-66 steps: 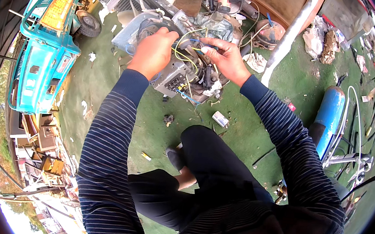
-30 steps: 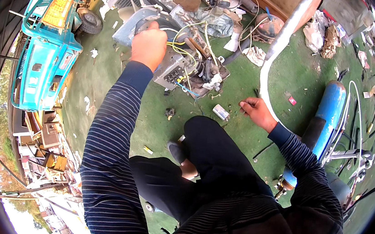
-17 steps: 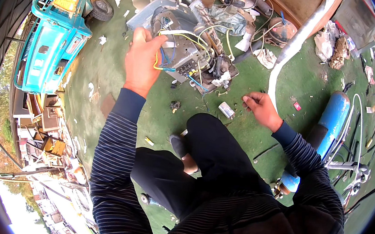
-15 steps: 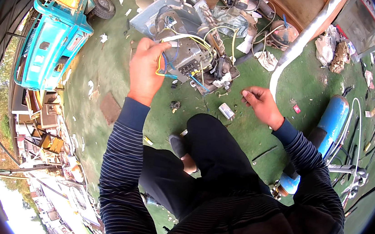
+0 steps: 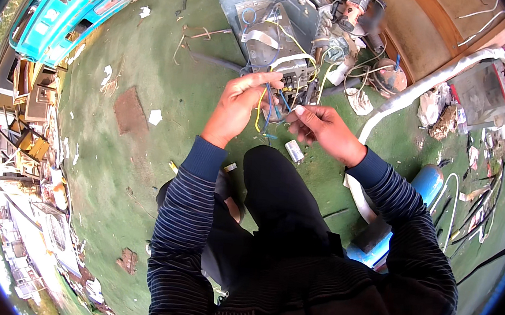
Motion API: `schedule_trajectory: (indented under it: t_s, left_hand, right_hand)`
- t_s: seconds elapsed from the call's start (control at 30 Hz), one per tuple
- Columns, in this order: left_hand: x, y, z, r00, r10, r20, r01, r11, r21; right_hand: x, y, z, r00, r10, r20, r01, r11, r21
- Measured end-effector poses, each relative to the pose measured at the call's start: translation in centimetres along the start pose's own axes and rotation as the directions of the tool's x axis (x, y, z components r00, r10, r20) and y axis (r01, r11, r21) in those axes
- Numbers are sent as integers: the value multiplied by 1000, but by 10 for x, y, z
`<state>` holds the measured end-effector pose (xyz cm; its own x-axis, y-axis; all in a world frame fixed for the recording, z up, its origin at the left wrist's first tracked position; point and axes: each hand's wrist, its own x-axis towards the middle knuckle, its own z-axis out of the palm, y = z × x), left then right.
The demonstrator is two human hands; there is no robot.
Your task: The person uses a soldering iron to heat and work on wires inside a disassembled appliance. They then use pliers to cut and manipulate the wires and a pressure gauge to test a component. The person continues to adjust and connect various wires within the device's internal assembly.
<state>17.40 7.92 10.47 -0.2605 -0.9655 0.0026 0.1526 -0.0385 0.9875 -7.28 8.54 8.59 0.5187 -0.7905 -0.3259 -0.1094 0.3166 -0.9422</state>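
Observation:
My left hand (image 5: pixel 233 109) is closed round a bundle of thin wires, among them a yellow wire (image 5: pixel 259 112) and a blue wire (image 5: pixel 268 105) that hang below its fingers. Close by on the right, my right hand (image 5: pixel 332 134) has its thumb against its curled fingers at the wires; what lies between them is too small to tell. Just beyond both hands lies an opened metal appliance housing (image 5: pixel 231 8) with loose wires and a dark terminal block (image 5: pixel 293 79). My fingers hide part of the block. A small pale cylinder (image 5: pixel 294 151) lies on the floor near my knee.
An orange power tool (image 5: pixel 353 11) and a rusty round part (image 5: pixel 391 80) lie beyond the housing. A pale wrapped hose (image 5: pixel 420 86) curves down the right side near a blue gas cylinder (image 5: pixel 427 183). Far left stands a turquoise vehicle (image 5: pixel 74 6).
My left hand has moved right and a little down with the wires. My right hand has come left, up to the wires. The view has shifted, and the housing now shows farther right.

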Motion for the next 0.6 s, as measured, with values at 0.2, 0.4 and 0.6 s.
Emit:
schedule_trajectory:
  t_s: [0.2, 0.4, 0.6]
  left_hand:
    - [9, -3, -8, 999, 32, -10, -31, 996, 83]
    - [8, -6, -7, 998, 14, -63, -9, 997, 78]
    - [4, -3, -1, 982, 15, -188, -24, 999, -48]
  right_hand:
    - [21, -15, 20, 999, 27, 30, -28, 999, 31]
    - [35, -20, 19, 999, -37, 30, 37, 999, 12]
    - [46, -29, 9, 982, -81, 169, 93, 994, -64]
